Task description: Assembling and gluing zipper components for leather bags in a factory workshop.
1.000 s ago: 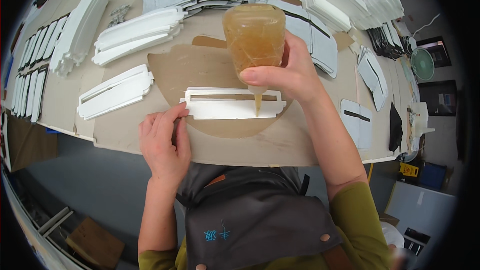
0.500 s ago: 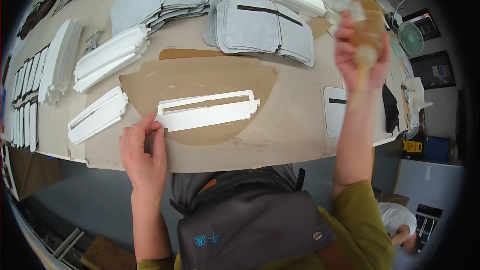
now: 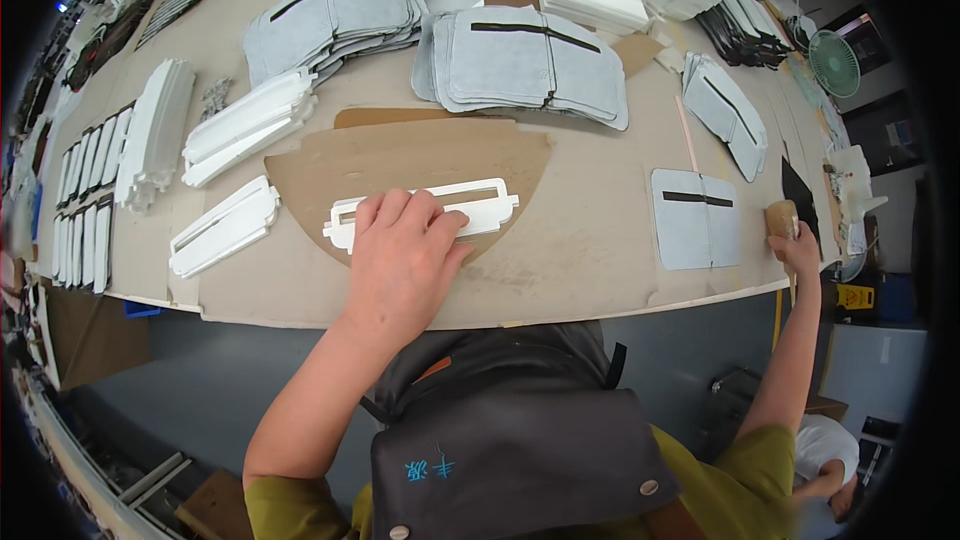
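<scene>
OK so, what I've got on the feed from over here: my left hand (image 3: 400,250) is right over the long white frame (image 3: 490,214), palm down, fingers bunched fairly close together and reaching across it, thumb a little apart on the near side. It's touching the frame for sure, but the hand covers so much of it that I can't tell if I've actually got a grip or I'm just pressing. The frame itself sits on the brown cardboard (image 3: 400,155) in the middle of the table (image 3: 590,270), long slot on the far side, right end angled slightly away from me. Both ends poke out past my hand.

My right hand (image 3: 800,252) is way off to the right, near the table's edge, wrapped around an amber bottle (image 3: 783,219) with its narrow tip pointing down. Black piece of cloth or sheet (image 3: 800,195) right beside it, and a pale grey pad (image 3: 695,238) with a black stripe lying just to the left.

Other stuff around: a second white frame (image 3: 225,228) just left of the cardboard, a pile of similar white pieces (image 3: 250,125) behind that, and two stacks of grey pads (image 3: 535,65) along the back. Green fan (image 3: 834,64) over at far right.
</scene>
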Demonstrator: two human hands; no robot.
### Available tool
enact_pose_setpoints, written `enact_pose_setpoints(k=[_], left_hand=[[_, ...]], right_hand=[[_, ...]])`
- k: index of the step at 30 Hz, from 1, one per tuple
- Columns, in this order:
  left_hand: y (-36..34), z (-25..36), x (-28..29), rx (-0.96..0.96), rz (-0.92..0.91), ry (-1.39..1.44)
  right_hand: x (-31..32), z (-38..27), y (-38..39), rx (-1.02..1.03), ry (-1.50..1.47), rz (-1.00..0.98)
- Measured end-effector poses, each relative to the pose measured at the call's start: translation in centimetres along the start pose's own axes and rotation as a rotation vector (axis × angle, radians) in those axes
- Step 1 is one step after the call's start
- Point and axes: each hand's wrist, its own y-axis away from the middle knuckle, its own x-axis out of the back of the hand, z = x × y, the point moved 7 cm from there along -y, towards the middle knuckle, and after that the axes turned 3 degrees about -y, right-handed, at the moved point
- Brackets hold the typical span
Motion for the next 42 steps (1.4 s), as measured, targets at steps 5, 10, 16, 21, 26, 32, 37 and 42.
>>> enact_pose_setpoints(k=[5, 10, 16, 21, 26, 32, 37, 42], left_hand=[[-0.3, -0.5, -1.5, -0.016, -0.035, -0.01], [-1.1, -1.3, -1.3, -0.027, -0.047, 0.044], [-1.4, -2.6, -1.4, -0.013, -0.148, 0.051], [-2.0, -1.7, -1.5, -0.051, -0.121, 0.092], [-1.9, -1.3, -1.2, -0.079, -0.098, 0.058], [-2.0, -0.8, -1.4, -0.076, -0.045, 0.063], [-1.7, -0.5, -2.2, -0.037, -0.023, 0.01], [-1.5, -0.7, -0.9, 0.095, 0.141, -0.04]], right_hand=[[-1.0, 2.8, -1.4, 0.204, -0.119, 0.111], [1.3, -12.3, 4.9, 0.455, -0.57, 0.095], [-7.1, -32.6, 20.8, 1.002, -0.599, -0.655], [-11.7, -38.3, 28.0, 1.312, -0.63, -0.535], [-13.4, -39.6, 29.5, 1.343, -0.519, -0.322], [-13.9, -39.8, 29.8, 1.318, -0.48, -0.229], [-14.2, -39.9, 29.7, 1.319, -0.484, -0.197], [-14.1, -40.0, 29.9, 1.33, -0.506, -0.172]])
